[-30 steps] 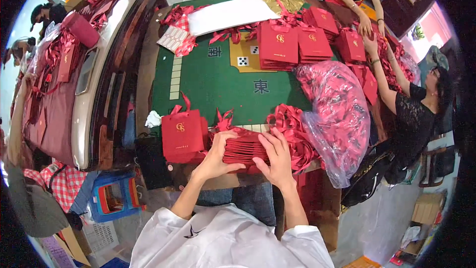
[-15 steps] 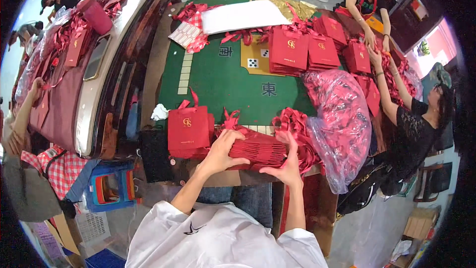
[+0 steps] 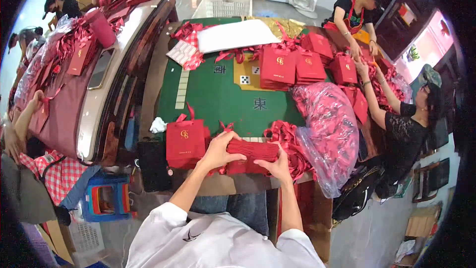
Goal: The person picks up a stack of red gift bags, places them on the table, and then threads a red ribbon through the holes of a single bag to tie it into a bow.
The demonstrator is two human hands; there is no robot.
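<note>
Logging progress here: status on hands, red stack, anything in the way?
Left hand, right hand gripping red stack from opposite ends. Stack held near front edge of table. Possibly in the way: ribbon heap beside right hand, red bags beside left.

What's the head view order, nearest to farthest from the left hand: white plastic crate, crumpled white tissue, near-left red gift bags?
1. Red gift bags: just left of the left hand.
2. Crumpled white tissue: farther left.
3. White plastic crate: beyond the green table.

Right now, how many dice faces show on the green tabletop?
2: the nearer die face and the farther one, slightly right, both on the yellow patch. Others could hide under the red bags.
</note>
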